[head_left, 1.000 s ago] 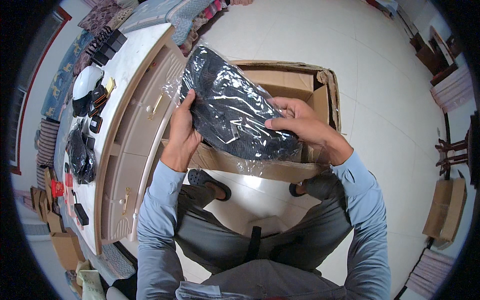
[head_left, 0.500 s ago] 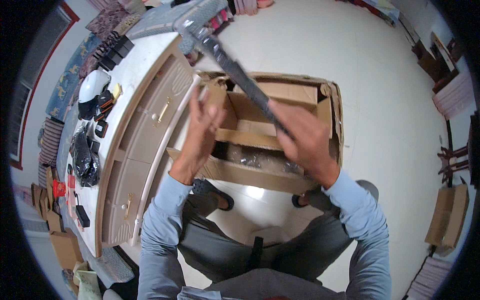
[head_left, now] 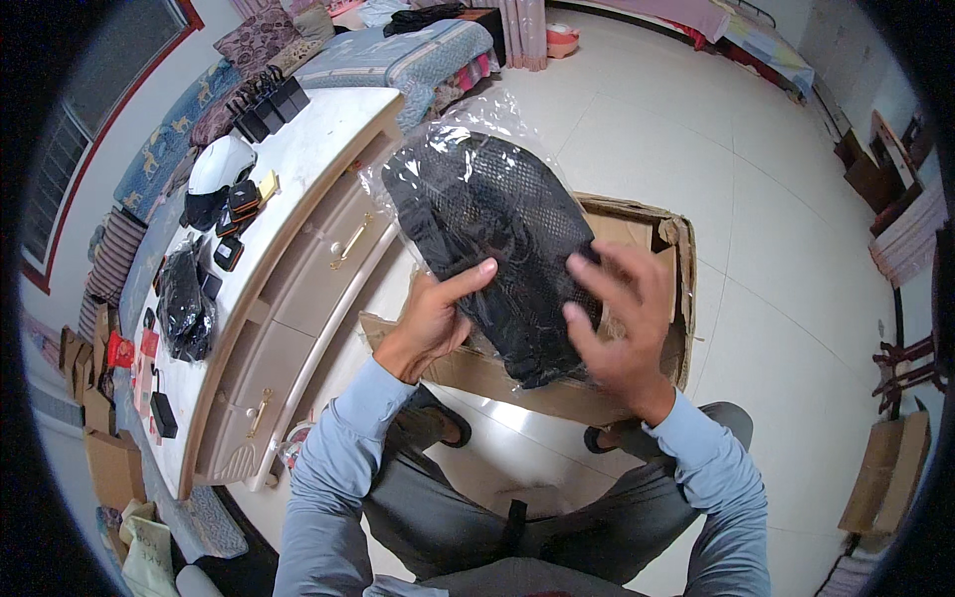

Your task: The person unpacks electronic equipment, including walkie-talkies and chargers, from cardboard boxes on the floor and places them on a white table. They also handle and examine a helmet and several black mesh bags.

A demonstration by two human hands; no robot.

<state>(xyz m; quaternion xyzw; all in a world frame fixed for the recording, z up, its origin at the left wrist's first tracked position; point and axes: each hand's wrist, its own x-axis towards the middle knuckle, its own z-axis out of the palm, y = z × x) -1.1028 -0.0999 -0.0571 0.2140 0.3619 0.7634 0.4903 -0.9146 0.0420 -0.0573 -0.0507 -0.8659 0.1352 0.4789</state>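
Note:
I hold up a clear plastic bag with a black mesh item inside [head_left: 487,224], above an open cardboard box [head_left: 671,244] on the floor. My left hand [head_left: 433,318] grips the bag's lower left edge, thumb across its front. On the lower right side of the bag, my right hand [head_left: 622,318] rests with its fingers spread on the plastic. The box's inside is mostly hidden behind the bag and my hands.
A white-topped cabinet with drawers [head_left: 298,269] stands to my left, carrying a white helmet [head_left: 219,164], small black boxes [head_left: 269,99] and a black bagged item [head_left: 184,308]. Cardboard boxes [head_left: 885,478] sit at the far right. My feet [head_left: 438,423] rest on the pale tiled floor.
The bag swung edge-on half a second ago and now faces me flat again, held higher. My right hand has shifted to the lower right with its fingers spread.

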